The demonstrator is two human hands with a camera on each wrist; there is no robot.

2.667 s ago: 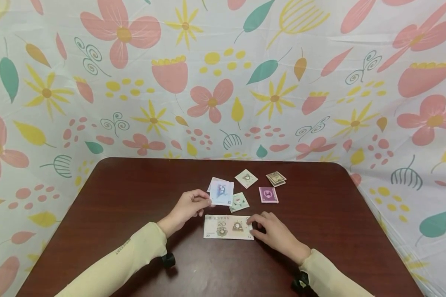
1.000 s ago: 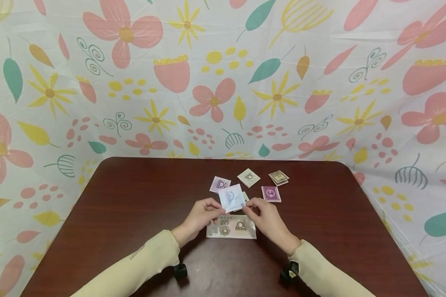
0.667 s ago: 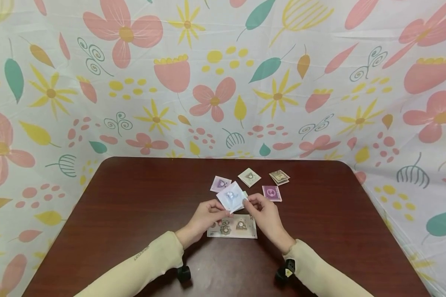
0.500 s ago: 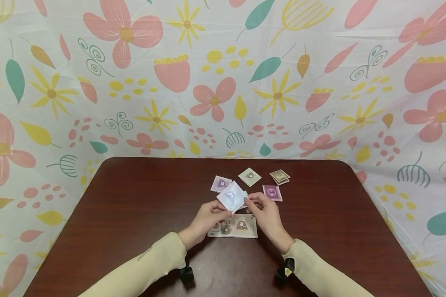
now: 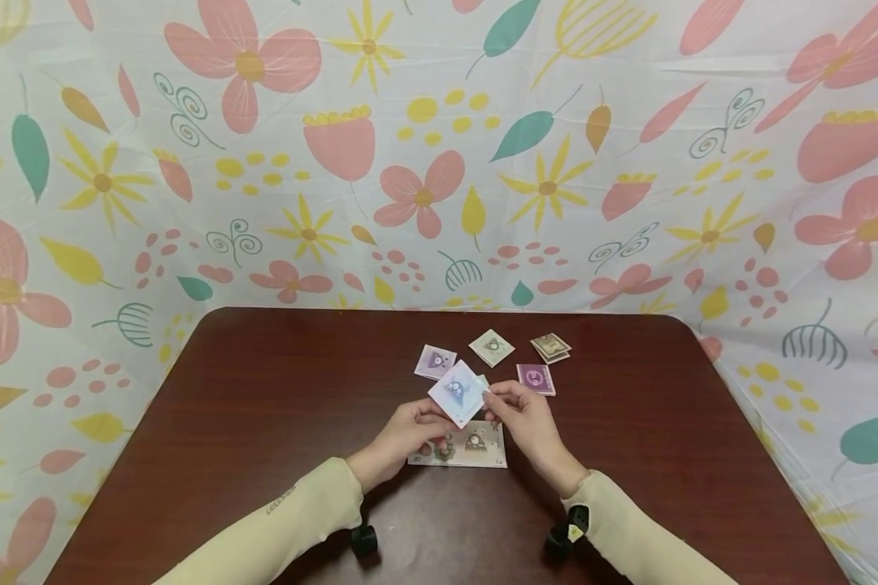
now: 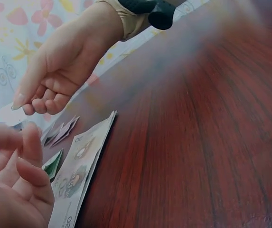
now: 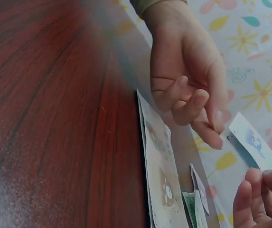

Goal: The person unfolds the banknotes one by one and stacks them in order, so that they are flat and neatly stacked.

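Note:
Above the table, a blue play banknote (image 5: 457, 393), folded to a small square, is held corner-down between both hands. My left hand (image 5: 406, 435) pinches its lower corner between thumb and finger. The right hand (image 5: 527, 426) pinches its right corner; in the left wrist view the right hand (image 6: 62, 71) shows thumb and index together at the note's edge. Below the hands lies a flat stack of 20 banknotes (image 5: 475, 455), its upper left part covered by the left fingers. A green folded note (image 7: 195, 209) lies behind the stack, mostly hidden in the head view.
Beyond the hands lie a light purple folded note (image 5: 435, 361), a pale green-white folded note (image 5: 492, 348), a brown folded note (image 5: 550, 348) and a deep purple folded note (image 5: 536, 379). A flowered cloth (image 5: 424, 195) hangs behind the dark wooden table (image 5: 263, 382).
The blue note has come off the light purple one and turned corner-down. My right hand has left the 20 stack and taken hold of the blue note; the left hand has shifted right.

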